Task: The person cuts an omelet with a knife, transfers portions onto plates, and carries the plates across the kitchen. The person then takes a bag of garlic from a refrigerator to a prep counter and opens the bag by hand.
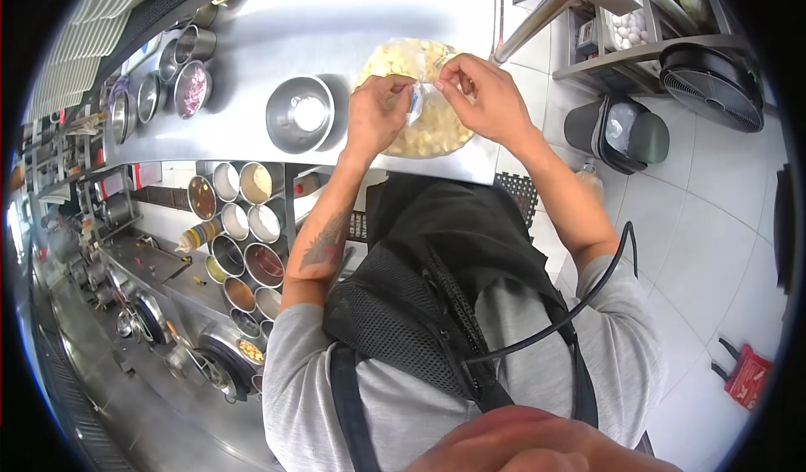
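A clear plastic bag (pixel 430 138) full of pale yellow chunks lies on the steel counter (pixel 269 10) near its front edge. My left hand (pixel 378 115) is closed, thumb and fingers pinching the bag's plastic at its middle. On the other side my right hand (pixel 487 98) also pinches the plastic, fingertips close together. A whitish part of the bag with a bit of blue print shows between both hands. I cannot make out exactly what the chunks are. Just left of the bag stands a steel bowl (pixel 279 123) with nothing visible inside but a bright reflection.
Several steel bowls stand at the counter's left end, one with sliced purple onion (pixel 196 86). Round food containers (pixel 256 183) sit in a lower station at left. A grey bin (pixel 588 125) and a black fan (pixel 714 86) are on the right.
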The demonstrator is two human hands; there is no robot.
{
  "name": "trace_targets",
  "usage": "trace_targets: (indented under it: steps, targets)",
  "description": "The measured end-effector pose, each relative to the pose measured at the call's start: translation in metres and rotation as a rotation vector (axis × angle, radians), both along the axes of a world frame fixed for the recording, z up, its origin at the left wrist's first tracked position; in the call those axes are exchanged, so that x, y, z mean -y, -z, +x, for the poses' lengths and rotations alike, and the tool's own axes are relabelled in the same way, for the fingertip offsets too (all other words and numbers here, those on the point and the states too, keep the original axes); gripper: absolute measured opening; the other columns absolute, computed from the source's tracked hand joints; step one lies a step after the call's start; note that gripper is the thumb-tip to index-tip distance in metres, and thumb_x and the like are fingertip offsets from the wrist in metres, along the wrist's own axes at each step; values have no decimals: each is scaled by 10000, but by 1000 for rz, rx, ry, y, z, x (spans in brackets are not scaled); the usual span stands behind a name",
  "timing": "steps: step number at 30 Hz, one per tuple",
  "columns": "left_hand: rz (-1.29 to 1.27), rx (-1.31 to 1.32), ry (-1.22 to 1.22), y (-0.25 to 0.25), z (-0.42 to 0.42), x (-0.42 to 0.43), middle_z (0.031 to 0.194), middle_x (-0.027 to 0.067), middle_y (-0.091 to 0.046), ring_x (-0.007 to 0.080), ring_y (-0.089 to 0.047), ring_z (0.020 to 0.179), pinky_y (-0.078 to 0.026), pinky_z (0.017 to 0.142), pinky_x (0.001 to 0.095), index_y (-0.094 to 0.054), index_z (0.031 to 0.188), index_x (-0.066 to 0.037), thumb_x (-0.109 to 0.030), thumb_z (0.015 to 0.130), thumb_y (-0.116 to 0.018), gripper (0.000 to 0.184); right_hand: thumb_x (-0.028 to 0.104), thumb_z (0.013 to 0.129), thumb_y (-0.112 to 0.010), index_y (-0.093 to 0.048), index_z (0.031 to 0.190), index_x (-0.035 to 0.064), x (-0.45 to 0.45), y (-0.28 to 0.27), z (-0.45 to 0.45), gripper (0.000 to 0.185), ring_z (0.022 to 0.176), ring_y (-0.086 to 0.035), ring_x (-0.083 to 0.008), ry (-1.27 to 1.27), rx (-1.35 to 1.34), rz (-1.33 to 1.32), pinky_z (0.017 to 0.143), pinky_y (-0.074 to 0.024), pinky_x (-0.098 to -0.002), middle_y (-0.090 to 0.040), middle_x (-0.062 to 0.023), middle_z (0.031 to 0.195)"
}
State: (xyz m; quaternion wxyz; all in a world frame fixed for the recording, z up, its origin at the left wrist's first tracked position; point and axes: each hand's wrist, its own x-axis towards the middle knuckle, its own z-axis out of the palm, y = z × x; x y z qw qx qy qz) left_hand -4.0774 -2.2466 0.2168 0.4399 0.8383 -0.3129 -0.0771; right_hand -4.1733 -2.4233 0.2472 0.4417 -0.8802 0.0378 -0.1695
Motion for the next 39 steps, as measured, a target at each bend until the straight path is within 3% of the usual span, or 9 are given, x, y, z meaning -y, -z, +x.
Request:
trace_targets:
  steps: [6, 17, 20, 22, 28, 30, 32, 35, 39]
  targets:
    - [-110, 42, -30, 8, -4, -2, 807, 112, -697, 253, -674, 764, -519, 708, 360, -755, 949, -64, -119, 828, -707, 141, 141, 844, -678, -642, 883, 64, -22, 26, 4, 93, 652, -655, -285, 56, -7, -36, 599, -525, -358, -684, -78, 794]
    - [-103, -6, -59, 9, -8, -9, 815, 116, -713, 250, -682, 776, -522, 721, 352, -753, 951, -62, -129, 825, -712, 148, 151, 826, -702, -651, 873, 78, -18, 47, 17, 100, 658, -652, -248, 3, 71, -78, 599, -526, -357, -657, -54, 779]
    - [-93, 32, -23, 9, -3, -12, 818, 105, -718, 198, -662, 716, -505, 669, 330, -748, 972, -61, -139, 840, -706, 159, 153, 829, -701, -647, 891, 85, -15, 48, 18, 106, 669, -648, -244, -74, 118, -146, 597, -521, -358, -652, -46, 789]
    - [-32, -164, -1, 5, 1, -14, 814, 81, -721, 128, -581, 613, -458, 585, 297, -742, 989, -62, -159, 869, -694, 161, 145, 821, -703, -644, 903, 90, -16, 50, 18, 115, 665, -643, -242, -101, 144, -138, 595, -518, -358, -650, -47, 807]
    - [-32, -263, -19, 5, 5, -12, 799, 54, -718, 90, -470, 551, -396, 526, 273, -731, 1004, -59, -199, 897, -687, 182, 127, 803, -709, -628, 891, 75, -18, 48, 16, 131, 641, -636, -245, -60, 114, -54, 591, -514, -357, -644, -61, 802]
    - [21, -279, -14, 1, 7, -12, 822, 81, -720, 126, -570, 600, -460, 566, 295, -726, 992, -51, -183, 884, -693, 174, 128, 801, -710, -625, 889, 71, -16, 50, 19, 135, 642, -639, -244, -71, 118, -57, 591, -515, -357, -646, -63, 807]
    - [-45, 89, -49, -9, 6, -8, 839, 94, -720, 191, -670, 697, -523, 631, 326, -723, 958, -53, -158, 861, -704, 145, 129, 799, -711, -623, 887, 68, -15, 51, 21, 139, 643, -642, -243, -75, 121, -57, 592, -516, -356, -649, -64, 812]
    - [27, 66, 96, -28, 9, -5, 847, 93, -721, 240, -707, 786, -553, 684, 340, -717, 925, -49, -138, 829, -722, 131, 128, 790, -710, -623, 890, 65, -13, 52, 22, 147, 675, -651, -255, -42, 106, -88, 613, -525, -361, -653, -69, 823]
    - [90, 147, 159, -23, 15, 1, 804, 57, -731, 169, -692, 717, -524, 667, 281, -729, 913, -55, -144, 813, -748, 135, 98, 778, -732, -622, 898, 64, -9, 51, 26, 166, 661, -637, -196, -83, 201, -130, 607, -529, -323, -647, -46, 800]
